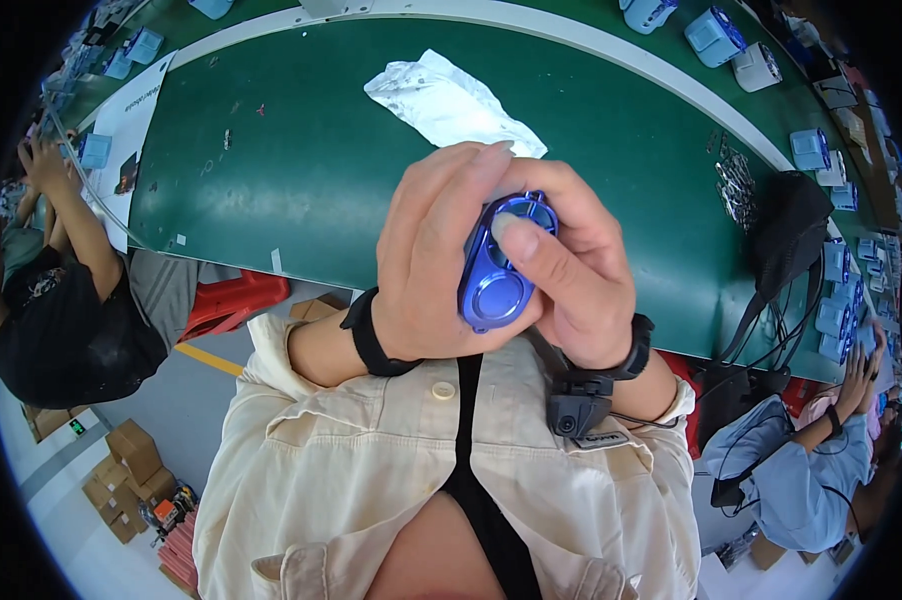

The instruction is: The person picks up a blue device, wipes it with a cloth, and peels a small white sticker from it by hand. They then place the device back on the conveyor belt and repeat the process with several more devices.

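On the long green tabletop point(301, 130), as seen from where I stand, a black bag point(793, 225) lies toward the right and a crumpled white wrapper point(446, 105) beyond the hands. The left hand point(416, 245) cups one side of a glossy blue oval device point(485, 277), held up near the tabletop's close edge; the right hand point(583, 290) grasps the other side, its thumb over the rounded upper end. Sound technique, I judge, keeps the left palm steady and the thumb's pressure light.
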Demonstrator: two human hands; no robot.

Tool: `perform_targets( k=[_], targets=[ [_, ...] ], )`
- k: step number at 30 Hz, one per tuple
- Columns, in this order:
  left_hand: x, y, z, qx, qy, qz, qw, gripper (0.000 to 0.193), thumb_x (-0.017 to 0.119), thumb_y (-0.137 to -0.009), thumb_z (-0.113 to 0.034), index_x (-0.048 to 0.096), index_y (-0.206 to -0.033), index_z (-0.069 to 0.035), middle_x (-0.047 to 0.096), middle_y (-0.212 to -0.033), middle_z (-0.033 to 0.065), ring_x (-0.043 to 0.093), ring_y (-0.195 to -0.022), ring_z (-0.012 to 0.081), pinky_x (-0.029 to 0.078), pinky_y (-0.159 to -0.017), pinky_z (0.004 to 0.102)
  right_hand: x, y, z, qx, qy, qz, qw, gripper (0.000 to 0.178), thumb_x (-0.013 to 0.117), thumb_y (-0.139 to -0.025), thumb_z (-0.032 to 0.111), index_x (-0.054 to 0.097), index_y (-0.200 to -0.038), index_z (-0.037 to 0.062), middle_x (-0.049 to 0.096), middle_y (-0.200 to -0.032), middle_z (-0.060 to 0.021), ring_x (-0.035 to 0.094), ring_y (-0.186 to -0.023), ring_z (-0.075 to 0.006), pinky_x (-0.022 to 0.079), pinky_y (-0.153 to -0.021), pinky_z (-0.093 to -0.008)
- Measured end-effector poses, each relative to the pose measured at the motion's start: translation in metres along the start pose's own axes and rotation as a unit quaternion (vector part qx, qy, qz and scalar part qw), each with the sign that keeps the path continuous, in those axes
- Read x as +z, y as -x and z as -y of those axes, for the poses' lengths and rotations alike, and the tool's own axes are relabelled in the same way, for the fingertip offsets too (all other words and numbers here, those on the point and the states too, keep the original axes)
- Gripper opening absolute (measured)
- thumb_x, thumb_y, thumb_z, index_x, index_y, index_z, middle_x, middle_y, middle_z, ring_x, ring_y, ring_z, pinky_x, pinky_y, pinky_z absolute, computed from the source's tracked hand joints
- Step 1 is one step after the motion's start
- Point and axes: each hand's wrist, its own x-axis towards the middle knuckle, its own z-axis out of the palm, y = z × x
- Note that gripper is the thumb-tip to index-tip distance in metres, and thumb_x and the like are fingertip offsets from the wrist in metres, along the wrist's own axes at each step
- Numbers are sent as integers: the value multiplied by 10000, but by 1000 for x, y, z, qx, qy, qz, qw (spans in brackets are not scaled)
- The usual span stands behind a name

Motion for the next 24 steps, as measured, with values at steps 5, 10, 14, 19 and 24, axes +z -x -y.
perform_targets(
  k=[5, 10, 14, 19, 24],
  targets=[
    [-2, 2, -2, -21, -55, 38, 998, 887, 792, -647, -112, 331, -1387, 50, 556, -1212, 216, 568, -1087, 315, 455, -921, 382, 0, -2, -2, 48, -95, -14, 994, 239, 570, -952, 119, 569, -1159, -1, 580, -1139, -68, 549, -983, -131, 446, -872, -271],
    [-10, 4, 0, -65, 4, 37, 997, 905, 781, -643, -99, 311, -1402, 49, 534, -1225, 210, 563, -1100, 297, 456, -932, 372, -3, -16, 17, 122, -164, 6, 979, 326, 566, -939, 150, 535, -1219, -13, 583, -1146, -87, 560, -1008, -132, 448, -880, -260],
    [-5, 2, 1, -65, 30, 32, 997, 878, 778, -626, -90, 349, -1380, 48, 534, -1218, 208, 566, -1083, 313, 467, -914, 382, -7, -10, 7, 47, -34, 39, 998, 319, 556, -947, 156, 537, -1215, -16, 590, -1158, -93, 565, -1013, -137, 451, -885, -255],
    [-1, 4, 3, -53, 53, -10, 997, 824, 773, -591, -71, 434, -1333, 47, 546, -1213, 212, 569, -1051, 358, 486, -874, 410, 1, -6, -3, -4, 16, 22, 1000, 232, 525, -963, 106, 564, -1158, -14, 564, -1219, -101, 557, -998, -148, 451, -892, -281],
    [0, 9, 6, -68, 25, -14, 997, 828, 782, -596, -74, 431, -1337, 42, 539, -1226, 212, 563, -1065, 354, 481, -886, 407, -1, -8, -5, 22, 16, 6, 1000, 261, 532, -961, 120, 551, -1180, -20, 578, -1203, -100, 562, -1008, -146, 452, -901, -280]
  ],
)
